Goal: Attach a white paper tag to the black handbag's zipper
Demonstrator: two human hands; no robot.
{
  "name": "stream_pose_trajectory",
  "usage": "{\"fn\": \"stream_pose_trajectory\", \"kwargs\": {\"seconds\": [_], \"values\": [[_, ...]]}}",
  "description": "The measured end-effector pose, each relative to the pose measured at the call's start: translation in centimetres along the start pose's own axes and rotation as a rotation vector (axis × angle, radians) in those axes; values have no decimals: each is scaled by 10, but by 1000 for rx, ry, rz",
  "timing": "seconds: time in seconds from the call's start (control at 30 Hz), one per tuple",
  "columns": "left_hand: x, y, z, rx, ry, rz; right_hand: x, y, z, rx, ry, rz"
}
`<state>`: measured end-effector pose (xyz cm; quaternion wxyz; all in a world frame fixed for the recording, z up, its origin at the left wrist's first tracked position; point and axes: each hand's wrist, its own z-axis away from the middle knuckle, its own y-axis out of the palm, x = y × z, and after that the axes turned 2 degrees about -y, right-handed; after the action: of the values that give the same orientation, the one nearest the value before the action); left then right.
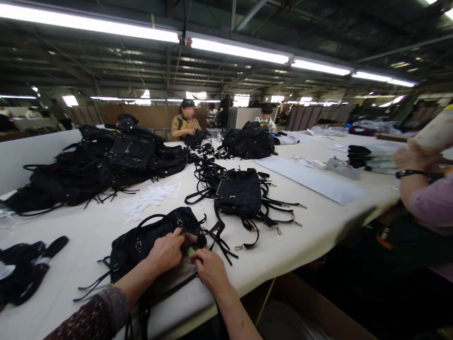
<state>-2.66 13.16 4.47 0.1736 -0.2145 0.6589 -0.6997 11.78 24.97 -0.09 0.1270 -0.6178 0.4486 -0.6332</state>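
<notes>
A black bag (pixel 129 245) with gold buckles lies at the table's near edge, its opening toward me and a pale lining showing. My left hand (pixel 168 250) grips the bag's rim near a buckle, its fingers bent over the edge. My right hand (pixel 210 269) is closed at the opening, beside a small green piece (pixel 191 252) that touches its fingertips. Just beyond lies another black bag (pixel 239 193) with straps and metal clips spread to the right.
Black bags are heaped at the left (pixel 116 156) and back centre (pixel 249 141). White strips (pixel 152 200) and a white sheet (pixel 309 179) lie on the table (pixel 272 250). Two people sit across; another person's arms (pixel 417 174) are at the right.
</notes>
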Motion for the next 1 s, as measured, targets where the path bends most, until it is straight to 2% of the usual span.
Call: {"fn": "stream_pose_trajectory", "kwargs": {"seconds": [0.7,0.87,1.0], "values": [[2,5,3,4,45,8,4,-2,-2,1,27,-29],[-4,-1,5,-18,113,10,1,-1,-3,0,36,-48],[1,-7,2,-35,131,50,2,-3,-2,-2,61,-72]]}}
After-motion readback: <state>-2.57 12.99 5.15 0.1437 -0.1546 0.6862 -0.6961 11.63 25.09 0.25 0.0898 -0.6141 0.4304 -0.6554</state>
